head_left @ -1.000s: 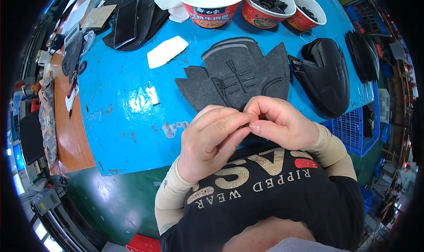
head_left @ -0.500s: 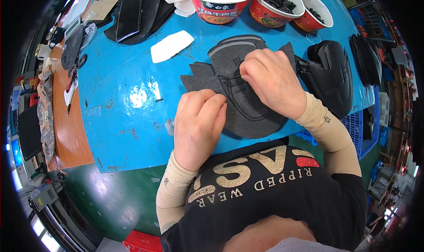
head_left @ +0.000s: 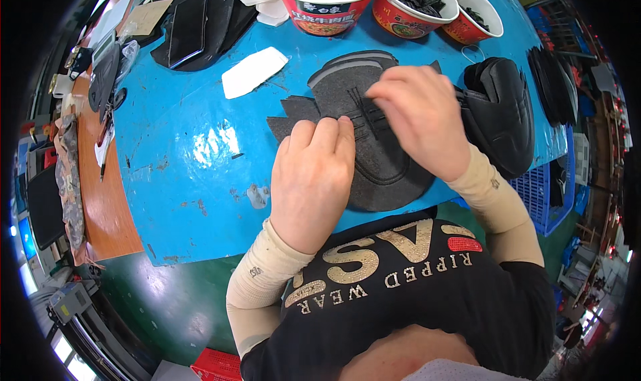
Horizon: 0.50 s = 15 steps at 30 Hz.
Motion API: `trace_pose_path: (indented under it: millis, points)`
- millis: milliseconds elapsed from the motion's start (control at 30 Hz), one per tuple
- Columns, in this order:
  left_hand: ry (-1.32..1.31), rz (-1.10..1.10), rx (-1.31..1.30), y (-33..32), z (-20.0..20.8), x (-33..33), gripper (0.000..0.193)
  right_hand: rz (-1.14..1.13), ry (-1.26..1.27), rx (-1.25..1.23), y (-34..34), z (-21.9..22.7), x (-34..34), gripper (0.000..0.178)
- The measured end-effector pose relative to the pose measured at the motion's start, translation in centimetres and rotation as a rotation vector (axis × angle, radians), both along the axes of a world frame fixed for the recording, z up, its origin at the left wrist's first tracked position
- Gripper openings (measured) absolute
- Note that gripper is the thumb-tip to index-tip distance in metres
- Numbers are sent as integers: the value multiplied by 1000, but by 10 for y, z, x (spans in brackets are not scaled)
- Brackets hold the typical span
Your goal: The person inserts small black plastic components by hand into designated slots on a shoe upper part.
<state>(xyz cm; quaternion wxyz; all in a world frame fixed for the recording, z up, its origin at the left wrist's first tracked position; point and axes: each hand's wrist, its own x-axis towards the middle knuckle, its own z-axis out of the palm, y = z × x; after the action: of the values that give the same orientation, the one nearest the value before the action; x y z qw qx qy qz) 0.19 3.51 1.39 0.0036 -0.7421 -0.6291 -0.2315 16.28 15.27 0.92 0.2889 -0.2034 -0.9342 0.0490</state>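
Note:
A dark grey felt-like shoe upper [head_left: 387, 195] lies flat on the blue table, with black stitching curved round its toe. Thin black cords [head_left: 365, 117] cross its middle, some strands sticking up loosely. My left hand [head_left: 314, 174] is closed, its curled fingers gripping the left part of the upper beside the cords. My right hand [head_left: 424, 117] is closed in a pinch above the upper, thumb and forefinger at the cords. What lies between the right fingertips is small and partly hidden. More upper pieces show stacked beneath the top one.
Three paper bowls stand at the back: a large one [head_left: 327, 17] and two [head_left: 407, 24] with black bits. A stack of black uppers [head_left: 501, 124] lies right. A white pad [head_left: 254, 72] and black phone [head_left: 189, 28] lie left. A blue crate [head_left: 544, 201] stands below the table's right edge.
My left hand has moved right and up, onto the upper beside the cords. My right hand has lifted slightly up and right, and the cord strands now stand up more.

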Motion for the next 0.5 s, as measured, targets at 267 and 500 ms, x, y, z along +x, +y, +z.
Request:
trace_pose_path:
  millis: [267,500]
  points:
    - [109,8,9,1,-3,3,33,-63,-58,23,-18,-10,0,20]
    - [-50,10,24,-2,-11,-5,37,-84,65,44,-17,-7,5,31]
